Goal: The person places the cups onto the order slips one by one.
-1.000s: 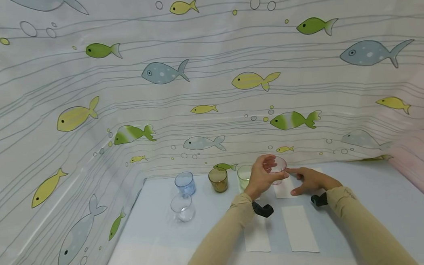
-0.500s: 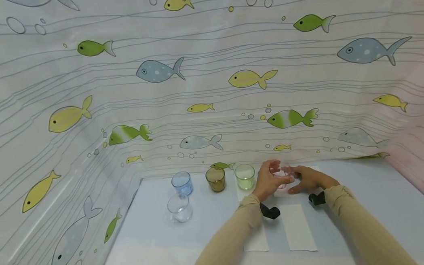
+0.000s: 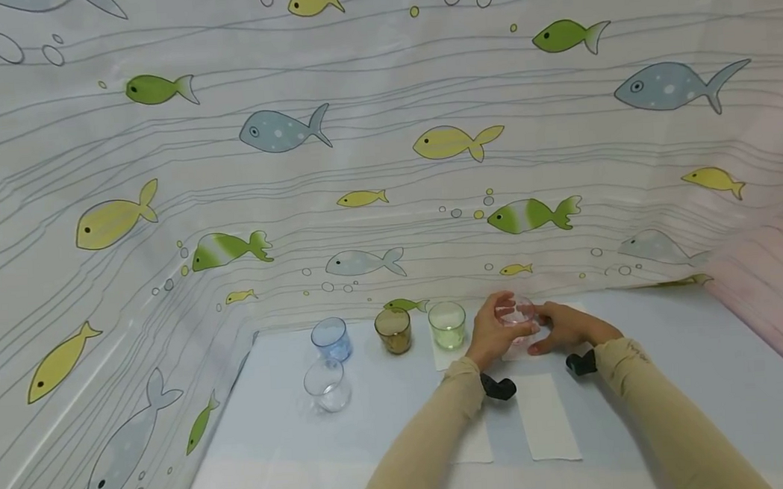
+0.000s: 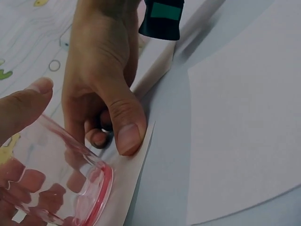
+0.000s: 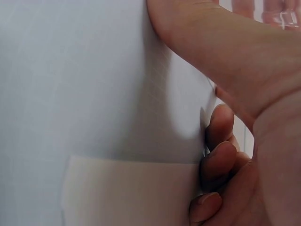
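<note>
My left hand [image 3: 493, 337] holds a pink-tinted glass [image 3: 518, 313], fingers on its far side and thumb on its near side. In the left wrist view the glass [image 4: 87, 162] is tilted low over a white paper strip [image 4: 127, 186], with its red-pink base toward the strip. Right beside it is my right hand [image 3: 571, 325], its index finger reaching to the glass's side. The right thumb [image 4: 129, 139] is straight, its tip at the edge of the strip. The other right fingers [image 5: 220, 157] bend loosely near the table and hold nothing.
Left of the hands stand a green glass [image 3: 447, 327] on a paper strip, a brown glass [image 3: 394, 332], a blue glass [image 3: 331, 341] and a clear glass [image 3: 328, 387]. Another white paper strip [image 3: 547, 418] lies nearer. A fish-patterned curtain [image 3: 386, 162] hangs behind.
The left hand has lowered the pink glass slightly and moved it right, away from the green glass. The right fingers have drawn in closer to the glass. The head view has shifted slightly.
</note>
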A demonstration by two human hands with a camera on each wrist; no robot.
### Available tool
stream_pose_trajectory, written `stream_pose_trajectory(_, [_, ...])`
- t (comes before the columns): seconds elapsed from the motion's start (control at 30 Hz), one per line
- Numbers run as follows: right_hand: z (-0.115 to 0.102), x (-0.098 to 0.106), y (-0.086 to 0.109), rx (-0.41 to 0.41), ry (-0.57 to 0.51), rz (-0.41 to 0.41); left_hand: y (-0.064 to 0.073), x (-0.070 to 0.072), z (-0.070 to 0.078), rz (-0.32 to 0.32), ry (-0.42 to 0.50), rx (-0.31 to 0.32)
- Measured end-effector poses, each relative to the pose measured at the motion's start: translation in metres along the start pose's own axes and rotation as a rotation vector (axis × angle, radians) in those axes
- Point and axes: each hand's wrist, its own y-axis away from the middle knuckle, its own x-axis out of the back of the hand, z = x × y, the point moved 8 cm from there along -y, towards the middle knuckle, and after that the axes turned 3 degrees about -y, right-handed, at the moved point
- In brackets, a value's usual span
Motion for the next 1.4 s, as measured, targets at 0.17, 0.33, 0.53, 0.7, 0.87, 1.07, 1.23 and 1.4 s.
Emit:
stream_pose_trajectory(0.17, [0.000, -0.001, -0.003, 0.028, -0.015, -0.001, -0.001, 0.000, 0.001, -0.001, -0.037, -0.019])
stream_pose_trajectory(0.33, [0.001, 0.000, -0.003, 0.031, -0.004, 0.007, 0.000, -0.001, 0.002, -0.005, -0.064, -0.040])
stream_pose_trajectory(0.53, [0.003, 0.002, -0.003, 0.003, -0.005, 0.013, 0.000, -0.002, 0.000, 0.004, -0.082, -0.021])
stream_pose_trajectory(0.7, [0.003, 0.000, -0.004, 0.000, -0.025, 0.012, 0.001, 0.001, -0.002, 0.029, -0.092, 0.006])
stream_pose_trajectory(0.87, [0.002, -0.001, -0.003, 0.010, -0.012, 0.010, 0.002, 0.000, -0.002, 0.024, -0.162, 0.037])
stream_pose_trajectory(1.07, [0.006, -0.006, -0.001, -0.001, -0.033, 0.002, 0.013, 0.004, 0.014, 0.041, -0.207, -0.015])
stream_pose_trajectory(1.23, [0.008, -0.006, -0.001, -0.019, -0.023, 0.004, 0.025, 0.012, 0.051, 0.043, -0.281, -0.143])
stream_pose_trajectory(1.4, [0.005, -0.004, 0.000, -0.007, -0.002, 0.006, 0.042, 0.025, 0.090, 0.017, -0.405, -0.248])
